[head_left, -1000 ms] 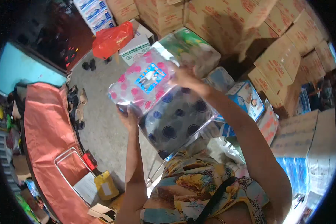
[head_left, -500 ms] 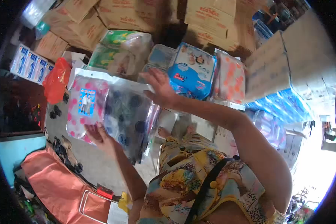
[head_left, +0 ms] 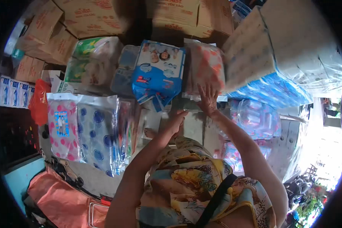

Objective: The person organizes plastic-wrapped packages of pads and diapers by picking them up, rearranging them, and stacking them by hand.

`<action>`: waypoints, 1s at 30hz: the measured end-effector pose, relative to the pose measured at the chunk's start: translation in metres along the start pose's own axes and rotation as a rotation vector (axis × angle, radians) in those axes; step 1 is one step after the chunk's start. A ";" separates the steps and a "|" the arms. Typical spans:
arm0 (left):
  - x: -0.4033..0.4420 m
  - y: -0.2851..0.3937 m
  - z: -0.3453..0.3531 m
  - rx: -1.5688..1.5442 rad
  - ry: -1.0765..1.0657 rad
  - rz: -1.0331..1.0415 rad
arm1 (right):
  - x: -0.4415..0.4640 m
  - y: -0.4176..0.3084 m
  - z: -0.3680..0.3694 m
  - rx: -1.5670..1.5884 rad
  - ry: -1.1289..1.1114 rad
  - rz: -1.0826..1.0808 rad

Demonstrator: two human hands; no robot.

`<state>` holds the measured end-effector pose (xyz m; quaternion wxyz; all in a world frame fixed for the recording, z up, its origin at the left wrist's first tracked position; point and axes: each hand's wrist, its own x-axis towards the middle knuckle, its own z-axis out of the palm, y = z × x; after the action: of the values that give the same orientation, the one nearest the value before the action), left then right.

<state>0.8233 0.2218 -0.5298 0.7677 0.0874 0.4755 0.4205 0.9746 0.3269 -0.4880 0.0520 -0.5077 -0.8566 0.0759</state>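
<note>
My right hand (head_left: 209,100) is open, its spread fingers at the lower edge of a clear plastic packet with orange spots (head_left: 208,72). Whether the fingertips press on it or hover just over it is hard to tell. In front of my body, my left hand (head_left: 178,121) hangs with loosely bent fingers and holds nothing that I can see. Between and above the hands lies a blue-and-white diaper pack (head_left: 159,68). To the left are flat plastic packets, one with pink dots (head_left: 64,140) and one with blue dots (head_left: 97,133), side by side.
Cardboard boxes (head_left: 95,17) stand along the back. A green-and-clear pack (head_left: 91,64) sits behind the dotted packets. On the right rises a tall stack of plastic-wrapped packs (head_left: 250,49). A red plastic bag (head_left: 39,102) hangs at left, above an orange-red cover (head_left: 60,193).
Both hands have left the dotted packets and moved right: my right hand to the orange-spotted packet, my left hand in front of my body. The view has turned to the right.
</note>
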 end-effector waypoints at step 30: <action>0.029 0.022 0.076 0.038 -0.099 0.325 | 0.014 0.000 -0.056 0.355 0.038 -0.060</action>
<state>0.8781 0.2768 -0.4964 0.7104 0.1982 0.4247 0.5251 0.9771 0.3430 -0.4325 0.1590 -0.4660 -0.8435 0.2148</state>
